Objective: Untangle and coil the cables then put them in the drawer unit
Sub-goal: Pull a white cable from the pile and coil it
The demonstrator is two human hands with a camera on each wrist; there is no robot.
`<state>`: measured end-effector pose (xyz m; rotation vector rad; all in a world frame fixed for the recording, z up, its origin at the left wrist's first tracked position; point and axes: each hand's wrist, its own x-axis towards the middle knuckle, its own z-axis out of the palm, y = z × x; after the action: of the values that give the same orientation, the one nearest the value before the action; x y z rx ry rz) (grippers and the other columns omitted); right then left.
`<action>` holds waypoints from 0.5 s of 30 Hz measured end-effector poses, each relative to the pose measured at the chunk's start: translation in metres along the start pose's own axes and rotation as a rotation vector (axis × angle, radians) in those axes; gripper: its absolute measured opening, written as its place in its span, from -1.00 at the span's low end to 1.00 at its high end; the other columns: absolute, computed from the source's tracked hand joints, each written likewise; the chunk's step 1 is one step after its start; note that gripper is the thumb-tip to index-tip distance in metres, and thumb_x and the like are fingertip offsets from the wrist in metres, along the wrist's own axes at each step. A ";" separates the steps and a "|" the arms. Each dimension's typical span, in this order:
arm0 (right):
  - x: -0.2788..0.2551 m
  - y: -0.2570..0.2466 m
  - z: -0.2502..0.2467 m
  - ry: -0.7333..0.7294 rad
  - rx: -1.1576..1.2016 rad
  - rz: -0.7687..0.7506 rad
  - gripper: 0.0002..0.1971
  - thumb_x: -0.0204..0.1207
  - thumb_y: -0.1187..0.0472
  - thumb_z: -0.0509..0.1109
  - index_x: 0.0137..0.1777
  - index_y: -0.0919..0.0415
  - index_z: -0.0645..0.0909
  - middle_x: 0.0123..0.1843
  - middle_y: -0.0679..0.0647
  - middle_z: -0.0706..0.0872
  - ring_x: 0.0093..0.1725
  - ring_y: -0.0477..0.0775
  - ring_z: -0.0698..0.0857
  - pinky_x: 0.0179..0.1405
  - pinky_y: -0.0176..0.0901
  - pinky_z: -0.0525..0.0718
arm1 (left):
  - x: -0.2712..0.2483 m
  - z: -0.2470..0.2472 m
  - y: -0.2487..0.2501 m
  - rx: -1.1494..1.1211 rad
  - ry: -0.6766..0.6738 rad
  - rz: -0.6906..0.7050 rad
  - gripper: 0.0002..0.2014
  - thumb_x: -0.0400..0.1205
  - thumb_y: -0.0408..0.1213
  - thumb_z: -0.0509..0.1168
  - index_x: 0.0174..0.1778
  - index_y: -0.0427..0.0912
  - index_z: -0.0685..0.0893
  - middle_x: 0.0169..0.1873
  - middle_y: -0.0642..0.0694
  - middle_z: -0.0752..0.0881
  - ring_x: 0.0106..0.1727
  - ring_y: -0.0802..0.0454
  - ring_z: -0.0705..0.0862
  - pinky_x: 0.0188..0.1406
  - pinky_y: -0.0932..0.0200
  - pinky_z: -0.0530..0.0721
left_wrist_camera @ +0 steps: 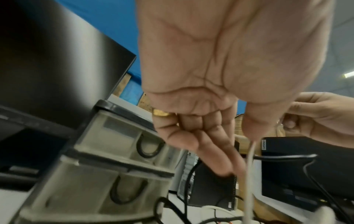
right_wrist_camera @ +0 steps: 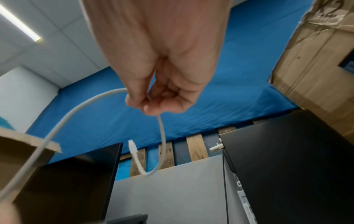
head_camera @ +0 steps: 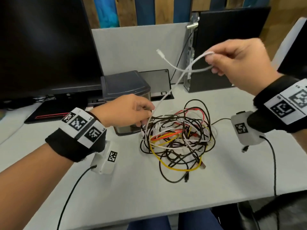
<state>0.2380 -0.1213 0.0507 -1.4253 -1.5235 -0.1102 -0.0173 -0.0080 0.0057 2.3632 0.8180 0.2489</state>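
A tangle of black, white, red, orange and yellow cables [head_camera: 177, 140] lies on the grey table [head_camera: 132, 188]. One white cable [head_camera: 172, 87] rises out of it. My right hand [head_camera: 211, 63] is raised at the right and pinches a small loop of this cable [right_wrist_camera: 76, 112], whose plug end [right_wrist_camera: 132, 145] hangs free. My left hand [head_camera: 146, 117] pinches the same cable [left_wrist_camera: 249, 174] low down, at the pile's left edge. The dark-topped drawer unit [head_camera: 126, 87] stands just behind my left hand, and black coiled cables [left_wrist_camera: 147, 148] show through its translucent drawers.
A large dark monitor [head_camera: 41, 47] fills the back left, with a flat black pad [head_camera: 49, 112] under it. A black computer tower [head_camera: 224, 47] stands back right before a grey partition [head_camera: 137, 47]. The table's front edge [head_camera: 166, 211] runs above my lap.
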 end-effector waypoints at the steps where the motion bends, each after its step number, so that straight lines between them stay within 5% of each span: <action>1: -0.002 -0.005 0.003 -0.041 -0.042 -0.014 -0.87 0.58 0.20 0.40 0.07 0.00 0.68 -0.22 -0.14 0.71 -0.28 -0.21 0.69 -0.22 -0.46 0.66 | -0.002 0.002 0.004 -0.061 0.022 0.014 -0.79 0.68 -0.15 0.23 0.17 0.02 0.70 -0.22 0.07 0.78 -0.33 0.31 0.69 -0.21 0.46 0.62; 4: -0.010 -0.013 0.014 -0.121 -0.056 -0.028 -0.84 0.58 0.20 0.39 0.12 0.02 0.70 -0.17 -0.01 0.77 -0.23 -0.09 0.70 -0.23 -0.43 0.69 | -0.004 0.011 0.015 -0.077 0.143 0.133 -0.78 0.65 -0.02 0.23 0.08 0.07 0.74 -0.14 0.22 0.72 -0.19 0.40 0.66 -0.13 0.53 0.56; 8: -0.016 -0.016 0.024 -0.167 -0.053 -0.034 -0.84 0.58 0.18 0.38 0.09 0.09 0.74 -0.14 0.05 0.77 -0.20 0.04 0.69 -0.17 -0.22 0.72 | -0.002 0.014 0.015 -0.047 0.147 0.180 -0.84 0.63 -0.09 0.32 -0.21 0.00 0.75 -0.36 0.02 0.70 -0.43 0.22 0.55 -0.34 0.31 0.55; 15: -0.026 0.005 0.021 -0.347 -0.175 0.186 -0.79 0.62 0.09 0.31 -0.12 0.19 0.67 -0.36 0.04 0.66 -0.45 -0.20 0.52 -0.41 -0.45 0.47 | -0.003 -0.020 -0.007 -0.414 0.731 0.015 -0.76 0.72 -0.29 0.11 -0.24 -0.07 0.58 -0.35 -0.04 0.66 -0.59 0.20 0.53 -0.61 0.33 0.53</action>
<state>0.2249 -0.1246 0.0199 -1.7893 -1.6806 0.1264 -0.0303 0.0044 0.0175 1.8715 0.9500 1.2112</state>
